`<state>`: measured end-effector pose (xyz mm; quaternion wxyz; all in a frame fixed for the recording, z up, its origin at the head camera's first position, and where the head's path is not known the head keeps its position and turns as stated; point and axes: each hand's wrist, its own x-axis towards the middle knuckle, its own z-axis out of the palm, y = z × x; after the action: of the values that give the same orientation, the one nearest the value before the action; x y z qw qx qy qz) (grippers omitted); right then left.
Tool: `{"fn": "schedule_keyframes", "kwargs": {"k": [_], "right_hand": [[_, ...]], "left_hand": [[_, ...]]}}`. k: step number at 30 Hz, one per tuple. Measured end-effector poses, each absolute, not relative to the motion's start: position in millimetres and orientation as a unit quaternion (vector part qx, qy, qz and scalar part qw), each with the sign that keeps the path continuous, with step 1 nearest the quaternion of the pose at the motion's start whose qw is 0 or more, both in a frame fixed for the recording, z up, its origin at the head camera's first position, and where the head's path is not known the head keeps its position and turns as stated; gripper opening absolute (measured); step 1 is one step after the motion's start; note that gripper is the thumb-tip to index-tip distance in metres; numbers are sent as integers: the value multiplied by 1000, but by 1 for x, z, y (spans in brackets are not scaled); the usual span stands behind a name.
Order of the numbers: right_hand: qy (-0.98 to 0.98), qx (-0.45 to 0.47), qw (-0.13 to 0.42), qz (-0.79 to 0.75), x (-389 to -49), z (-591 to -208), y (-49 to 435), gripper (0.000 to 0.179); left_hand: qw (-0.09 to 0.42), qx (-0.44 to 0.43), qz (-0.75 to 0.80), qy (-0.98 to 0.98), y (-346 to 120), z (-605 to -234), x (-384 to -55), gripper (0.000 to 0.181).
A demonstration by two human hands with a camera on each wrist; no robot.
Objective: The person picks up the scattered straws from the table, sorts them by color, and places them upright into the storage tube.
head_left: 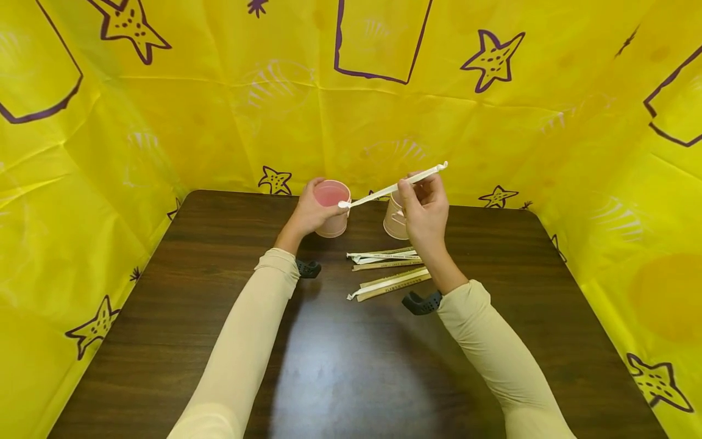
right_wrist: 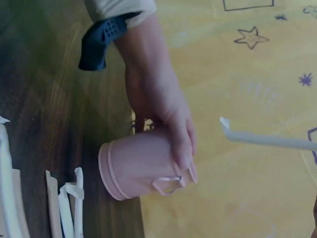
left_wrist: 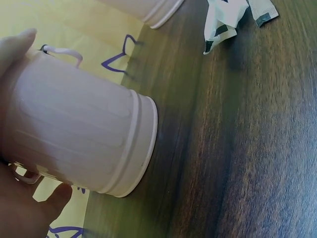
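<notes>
My left hand (head_left: 310, 214) grips a small pink bucket (head_left: 332, 229) by its side, with the thumb near the rim. In the left wrist view the bucket (left_wrist: 79, 124) shows a ridged base and small side handles. My right hand (head_left: 429, 214) pinches a long white paper-wrapped straw (head_left: 378, 194) with a twisted upper end. The straw slants down to the left, its lower end right at the bucket's rim beside my left thumb. Behind my right hand stands a second pink bucket (head_left: 393, 223), partly hidden.
Several thin wrapped sticks lie on the dark wooden table (head_left: 219, 341) in two bundles: white and brown wrappers (head_left: 378, 256) near the buckets, and more wrappers (head_left: 392, 284) closer in. A yellow sheet (head_left: 219, 140) with starfish drawings hangs behind the table's far edge.
</notes>
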<state>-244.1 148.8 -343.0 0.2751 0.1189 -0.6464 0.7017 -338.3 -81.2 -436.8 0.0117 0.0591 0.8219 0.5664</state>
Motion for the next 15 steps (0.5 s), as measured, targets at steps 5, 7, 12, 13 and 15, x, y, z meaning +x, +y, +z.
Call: {"fn": "schedule_keyframes", "kwargs": {"k": [5,7,12,13,15], "right_hand": [[-644,112,272,706,-265,-343,132,26],[-642,105,262,713,-272,-345,125,28],[-657,93,230,712,-287,-355,113,31],[-666,93,223,706,-289,-357,110,31],[-692,91,209,685,-295,-364,106,32]], "left_hand": [[12,58,559,827,-82,-433,-338,105],[12,60,561,826,-82,-433,-338,105],[13,66,567,821,-81,-432,-337,105],[13,66,566,822,-81,-432,-337,105],[11,65,564,823,-81,-432,-337,105]]}}
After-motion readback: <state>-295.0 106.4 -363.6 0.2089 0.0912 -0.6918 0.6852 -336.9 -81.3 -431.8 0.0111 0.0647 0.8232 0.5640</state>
